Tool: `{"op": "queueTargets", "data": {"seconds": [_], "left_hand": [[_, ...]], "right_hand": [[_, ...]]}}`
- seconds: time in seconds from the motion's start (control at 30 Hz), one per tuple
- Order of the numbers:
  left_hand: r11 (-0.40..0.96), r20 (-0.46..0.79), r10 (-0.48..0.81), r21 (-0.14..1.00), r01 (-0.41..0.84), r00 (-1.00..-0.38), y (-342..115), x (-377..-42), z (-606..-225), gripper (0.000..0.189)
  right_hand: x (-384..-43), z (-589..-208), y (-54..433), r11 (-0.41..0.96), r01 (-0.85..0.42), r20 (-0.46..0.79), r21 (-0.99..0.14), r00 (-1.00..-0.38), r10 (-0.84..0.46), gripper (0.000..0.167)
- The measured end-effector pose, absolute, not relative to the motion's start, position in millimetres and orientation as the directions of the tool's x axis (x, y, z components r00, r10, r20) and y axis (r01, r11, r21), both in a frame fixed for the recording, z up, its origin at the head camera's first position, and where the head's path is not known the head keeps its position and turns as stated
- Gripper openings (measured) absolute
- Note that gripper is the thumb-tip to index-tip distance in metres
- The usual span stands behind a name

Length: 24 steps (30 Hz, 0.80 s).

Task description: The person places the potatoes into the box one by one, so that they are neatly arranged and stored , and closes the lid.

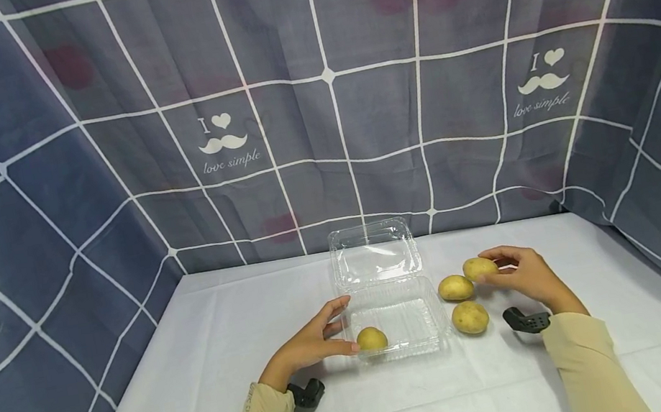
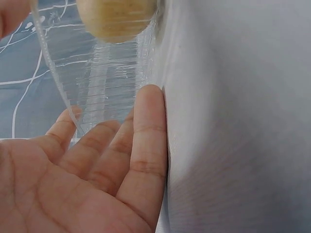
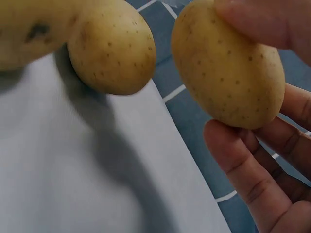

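Observation:
My right hand [image 1: 533,278] pinches a yellow potato [image 3: 228,68] between thumb and fingers. In the right wrist view this potato is clear of the white surface. Two more potatoes, one [image 1: 456,288] beside the held one and one [image 1: 470,318] nearer the front, lie right of a clear plastic clamshell box [image 1: 399,322]. The box stands with its lid [image 1: 374,253] raised at the back. One potato [image 1: 371,339] sits in its front left corner. At the left side of the box rests my left hand [image 1: 311,344], thumb and fingertips against the rim, fingers fairly straight in the left wrist view.
A white cloth [image 1: 364,404] covers the table. Dark blue checked curtains [image 1: 291,125] hang behind it and along both sides. Black wrist devices [image 1: 527,320] sit at both cuffs, below the beige sleeves [image 1: 585,353].

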State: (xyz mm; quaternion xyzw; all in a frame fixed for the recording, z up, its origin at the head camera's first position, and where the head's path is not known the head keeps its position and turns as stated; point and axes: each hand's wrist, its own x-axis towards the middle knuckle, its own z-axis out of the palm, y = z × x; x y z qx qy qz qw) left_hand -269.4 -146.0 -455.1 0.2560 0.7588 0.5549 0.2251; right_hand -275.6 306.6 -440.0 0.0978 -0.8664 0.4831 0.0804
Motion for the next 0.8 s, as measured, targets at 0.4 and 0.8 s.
{"op": "queueTargets", "data": {"seconds": [0.4, 0.8], "left_hand": [[0.268, -0.067, 0.648, 0.952, 0.145, -0.758, -145.5, -271.0, -454.3, 0.102], [0.262, -0.067, 0.645, 0.955, 0.137, -0.761, -146.1, -271.8, -456.9, 0.102]], "right_hand": [[-276.9, -430.2, 291.5, 0.494, -0.280, 0.259, -0.823, -0.959, -0.112, 0.047], [-278.0, -421.8, 278.5, 0.466, -0.312, 0.271, -0.828, -0.950, -0.155, 0.045]]}}
